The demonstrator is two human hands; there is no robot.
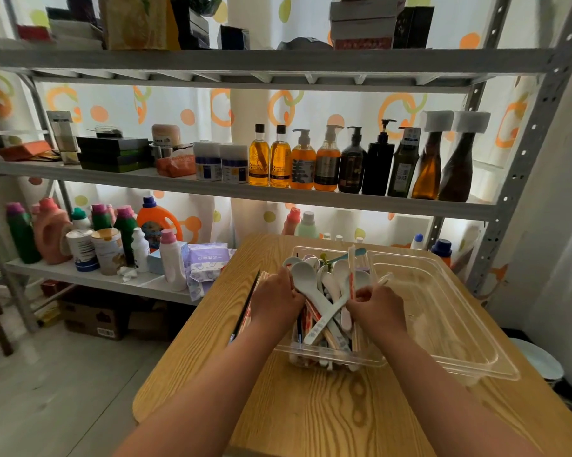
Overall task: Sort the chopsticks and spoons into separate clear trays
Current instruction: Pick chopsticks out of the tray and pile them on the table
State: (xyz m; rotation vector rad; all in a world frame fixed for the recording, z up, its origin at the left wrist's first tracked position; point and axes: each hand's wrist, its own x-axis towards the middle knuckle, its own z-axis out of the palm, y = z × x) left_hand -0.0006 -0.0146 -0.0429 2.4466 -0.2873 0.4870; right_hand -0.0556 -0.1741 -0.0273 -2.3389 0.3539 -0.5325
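The left hand (278, 303) gripped a bundle of chopsticks (249, 305) at the small tray's (330, 357) left edge, fingers curled round them; the right hand (378, 308), fingers bent together, seemed to pinch a pale stick (386, 278) above the spoons (306, 275) piled in that tray. A larger tray (443, 308) lay just beside it on the table (311, 417).

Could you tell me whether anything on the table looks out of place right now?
Yes: a few chopsticks lie on the table left of the jumbled small tray, outside any tray I can make out; the large tray looks empty.
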